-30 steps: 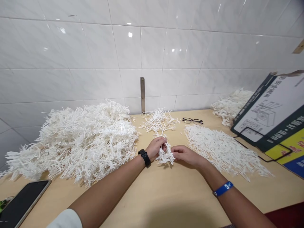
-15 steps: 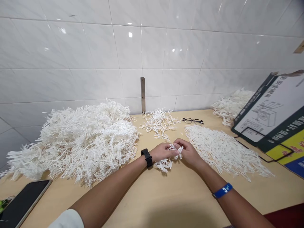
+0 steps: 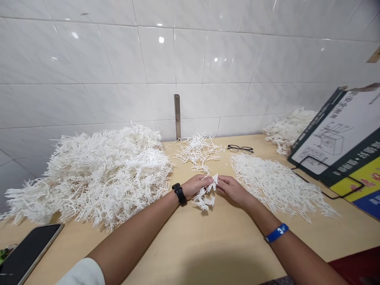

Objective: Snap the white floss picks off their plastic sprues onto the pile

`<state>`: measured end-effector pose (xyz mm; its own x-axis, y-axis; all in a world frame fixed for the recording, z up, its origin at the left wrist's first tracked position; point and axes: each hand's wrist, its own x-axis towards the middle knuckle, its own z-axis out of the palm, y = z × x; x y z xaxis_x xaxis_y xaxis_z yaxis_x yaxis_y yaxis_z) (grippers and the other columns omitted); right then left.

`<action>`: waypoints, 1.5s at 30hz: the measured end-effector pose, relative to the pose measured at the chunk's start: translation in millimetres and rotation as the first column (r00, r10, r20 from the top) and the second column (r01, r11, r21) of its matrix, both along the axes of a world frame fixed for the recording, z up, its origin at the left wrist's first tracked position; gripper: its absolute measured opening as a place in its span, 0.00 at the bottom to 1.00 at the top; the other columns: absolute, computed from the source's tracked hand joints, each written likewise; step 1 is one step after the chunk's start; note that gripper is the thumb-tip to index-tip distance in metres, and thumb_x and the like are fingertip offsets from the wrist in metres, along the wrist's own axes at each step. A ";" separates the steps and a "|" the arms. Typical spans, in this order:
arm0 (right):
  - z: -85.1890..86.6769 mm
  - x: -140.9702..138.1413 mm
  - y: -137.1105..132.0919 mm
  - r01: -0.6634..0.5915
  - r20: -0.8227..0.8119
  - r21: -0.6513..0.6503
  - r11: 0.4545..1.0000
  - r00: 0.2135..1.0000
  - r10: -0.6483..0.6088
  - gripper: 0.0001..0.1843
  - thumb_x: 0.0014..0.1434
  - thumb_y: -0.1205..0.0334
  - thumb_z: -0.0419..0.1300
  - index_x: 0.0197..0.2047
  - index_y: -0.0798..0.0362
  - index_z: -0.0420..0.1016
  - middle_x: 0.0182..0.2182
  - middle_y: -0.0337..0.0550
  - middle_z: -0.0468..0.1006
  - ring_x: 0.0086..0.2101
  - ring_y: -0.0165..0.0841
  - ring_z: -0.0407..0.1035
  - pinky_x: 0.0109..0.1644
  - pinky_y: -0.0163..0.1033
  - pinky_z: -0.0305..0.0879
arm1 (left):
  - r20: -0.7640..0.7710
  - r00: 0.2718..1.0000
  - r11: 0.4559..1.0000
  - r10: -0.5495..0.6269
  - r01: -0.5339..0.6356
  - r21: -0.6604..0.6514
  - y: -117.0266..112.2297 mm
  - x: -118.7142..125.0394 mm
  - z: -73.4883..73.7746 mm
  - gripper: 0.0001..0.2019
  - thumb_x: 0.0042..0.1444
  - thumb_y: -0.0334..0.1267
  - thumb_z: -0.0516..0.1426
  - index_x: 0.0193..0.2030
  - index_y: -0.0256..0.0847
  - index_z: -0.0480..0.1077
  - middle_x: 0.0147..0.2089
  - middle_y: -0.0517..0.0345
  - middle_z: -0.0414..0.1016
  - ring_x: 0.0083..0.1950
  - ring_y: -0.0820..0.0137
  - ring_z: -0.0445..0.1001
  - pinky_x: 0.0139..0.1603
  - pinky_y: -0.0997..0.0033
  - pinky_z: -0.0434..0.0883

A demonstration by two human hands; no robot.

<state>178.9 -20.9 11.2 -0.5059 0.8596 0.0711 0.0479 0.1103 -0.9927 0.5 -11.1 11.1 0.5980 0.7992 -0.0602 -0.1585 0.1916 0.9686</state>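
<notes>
My left hand (image 3: 196,186), with a black watch on its wrist, is closed, thumb and fingers pinching a white branching twig-like piece (image 3: 214,183). From the right, my right hand (image 3: 233,190) meets it, its fingertips pinched on the same piece. Just below my hands lies a small clump of similar white pieces (image 3: 204,202) on the table; I cannot tell whether it joins the held piece. Beyond my hands is a loose scatter of white twigs (image 3: 199,152). A large tangled heap of them (image 3: 113,178) stands on the left, and a flatter, more aligned layer (image 3: 276,184) is on the right.
Black-framed glasses (image 3: 240,149) lie near the tiled wall (image 3: 118,59). At the right a printed box (image 3: 335,138) leans beside a black wire stand (image 3: 341,197), with another white pile (image 3: 287,128) behind. A phone (image 3: 31,249) lies at the lower left of the table (image 3: 178,245).
My right hand has shifted slightly down, its fingers drawn lower beside the held piece, which now shows more upright between the hands. The whole view has tilted a little.
</notes>
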 end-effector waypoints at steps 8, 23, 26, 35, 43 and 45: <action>-2.9 1.8 -1.6 -0.137 -0.159 -0.134 0.981 0.981 0.115 0.20 0.57 0.48 0.60 0.24 0.53 0.61 0.18 0.32 0.56 0.21 0.25 0.48 0.27 0.35 0.46 | 0.089 0.983 0.969 -0.164 0.177 -0.174 4.1 -8.9 0.8 0.18 0.39 0.43 0.68 0.25 0.32 0.67 0.21 0.60 0.65 0.22 0.78 0.63 0.25 0.75 0.57; 5.4 7.9 6.0 0.453 0.055 0.215 0.865 0.879 -0.474 0.24 0.59 0.41 0.53 0.23 0.52 0.58 0.19 0.33 0.55 0.22 0.27 0.50 0.25 0.34 0.50 | 0.039 0.999 0.990 -0.037 0.042 -0.133 3.1 -3.0 1.9 0.22 0.41 0.51 0.67 0.24 0.32 0.67 0.19 0.60 0.66 0.20 0.79 0.62 0.23 0.75 0.57; 7.9 1.2 -0.4 0.224 0.058 0.245 0.943 0.968 -0.245 0.17 0.60 0.46 0.54 0.32 0.53 0.67 0.24 0.35 0.63 0.26 0.28 0.56 0.29 0.34 0.55 | 0.019 0.999 0.994 -0.037 0.038 -0.101 2.7 -2.0 1.3 0.22 0.41 0.51 0.67 0.23 0.33 0.66 0.19 0.61 0.65 0.21 0.79 0.62 0.25 0.75 0.58; 2.6 1.6 3.9 0.229 0.118 0.178 0.957 0.961 -0.252 0.25 0.57 0.44 0.55 0.19 0.53 0.56 0.19 0.33 0.55 0.23 0.27 0.51 0.29 0.35 0.48 | -0.046 0.991 0.991 -0.127 0.124 -0.058 2.9 -3.1 1.2 0.23 0.42 0.53 0.65 0.23 0.34 0.65 0.19 0.61 0.66 0.21 0.78 0.62 0.25 0.74 0.57; -0.9 -1.1 9.8 0.408 0.162 0.288 0.866 0.871 -0.464 0.20 0.56 0.53 0.54 0.19 0.51 0.51 0.18 0.33 0.50 0.23 0.27 0.48 0.27 0.35 0.45 | -0.056 0.988 0.989 -0.147 0.146 -0.023 4.6 -6.0 0.2 0.22 0.43 0.53 0.65 0.21 0.34 0.65 0.20 0.61 0.64 0.22 0.78 0.61 0.26 0.74 0.57; 0.8 8.0 11.7 0.566 0.136 0.283 0.774 0.775 -0.617 0.18 0.56 0.56 0.52 0.20 0.51 0.50 0.18 0.32 0.50 0.22 0.27 0.48 0.25 0.35 0.45 | -0.113 0.975 0.980 -0.193 0.196 0.016 3.1 -8.1 1.4 0.22 0.44 0.53 0.64 0.21 0.33 0.67 0.20 0.60 0.64 0.22 0.79 0.59 0.24 0.74 0.55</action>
